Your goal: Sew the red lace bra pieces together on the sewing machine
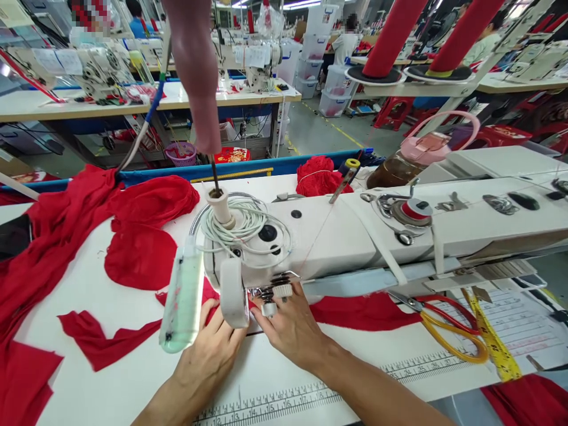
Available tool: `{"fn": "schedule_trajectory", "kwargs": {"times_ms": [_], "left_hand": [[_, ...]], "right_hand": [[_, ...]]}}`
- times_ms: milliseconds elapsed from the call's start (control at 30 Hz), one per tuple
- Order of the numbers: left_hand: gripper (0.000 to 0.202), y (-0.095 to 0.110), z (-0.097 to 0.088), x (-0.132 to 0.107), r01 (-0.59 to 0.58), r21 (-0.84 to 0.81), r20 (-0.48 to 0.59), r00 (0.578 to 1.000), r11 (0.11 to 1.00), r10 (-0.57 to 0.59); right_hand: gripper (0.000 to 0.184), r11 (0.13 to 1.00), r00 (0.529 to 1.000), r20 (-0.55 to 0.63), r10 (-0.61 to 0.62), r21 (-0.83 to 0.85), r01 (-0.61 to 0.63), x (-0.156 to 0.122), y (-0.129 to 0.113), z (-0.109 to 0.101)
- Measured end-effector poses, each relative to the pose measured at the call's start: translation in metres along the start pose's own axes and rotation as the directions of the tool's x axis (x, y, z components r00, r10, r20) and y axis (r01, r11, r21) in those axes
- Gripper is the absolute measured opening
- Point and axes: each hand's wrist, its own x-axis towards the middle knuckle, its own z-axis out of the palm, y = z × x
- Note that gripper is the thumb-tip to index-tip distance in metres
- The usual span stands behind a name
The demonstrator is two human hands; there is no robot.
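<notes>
A white sewing machine (328, 234) stands across the table, and both hands are at its needle end. My left hand (210, 340) presses its bent fingers on the red fabric (209, 293), left of the needle area. Close on the other side, my right hand (295, 328) has thumb and fingers drawn together at the cloth by the presser foot, some fingertips hidden by the machine. A red fabric strip (364, 310) runs out to the right under the machine arm. The needle and the stitching point are hidden. A lit greenish lamp panel (181, 302) hangs beside my left hand.
Red cloth pieces (142, 254) lie at left. Scissors (439, 319), a yellow tape measure (492, 340) and written paper (519, 325) lie at right. A printed ruler (284, 405) marks the front edge. A pink-lidded bottle (408, 157) and red thread cones (393, 41) stand behind.
</notes>
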Motion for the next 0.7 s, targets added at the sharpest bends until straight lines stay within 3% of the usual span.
{"fn": "schedule_trajectory", "kwargs": {"times_ms": [267, 400, 533, 600, 700], "left_hand": [[0.038, 0.003, -0.006, 0.003, 0.011, 0.015, 0.016, 1.000, 1.000, -0.011], [0.038, -0.001, -0.009, 0.003, 0.049, -0.097, 0.008, 0.999, 0.994, -0.048], [0.044, -0.008, -0.011, -0.003, 0.174, -0.285, 0.121, 0.982, 0.942, -0.144], [0.049, -0.011, -0.012, -0.005, 0.173, -0.273, 0.133, 0.981, 0.946, -0.141], [0.048, -0.011, -0.012, -0.007, 0.128, -0.193, 0.052, 0.991, 0.973, -0.120]], "right_hand": [[0.017, 0.999, 1.000, -0.003, 0.023, 0.037, -0.022, 0.001, 0.000, -0.002], [0.015, 0.999, 0.991, 0.126, 0.034, 0.001, -0.034, 0.002, -0.002, -0.005], [0.017, 1.000, 0.960, 0.281, 0.015, -0.026, -0.008, 0.007, 0.000, -0.015], [0.013, 1.000, 0.941, 0.339, -0.001, -0.003, 0.002, 0.011, 0.001, -0.020], [0.015, 1.000, 0.945, 0.326, -0.017, 0.006, 0.016, 0.012, 0.002, -0.021]]}}
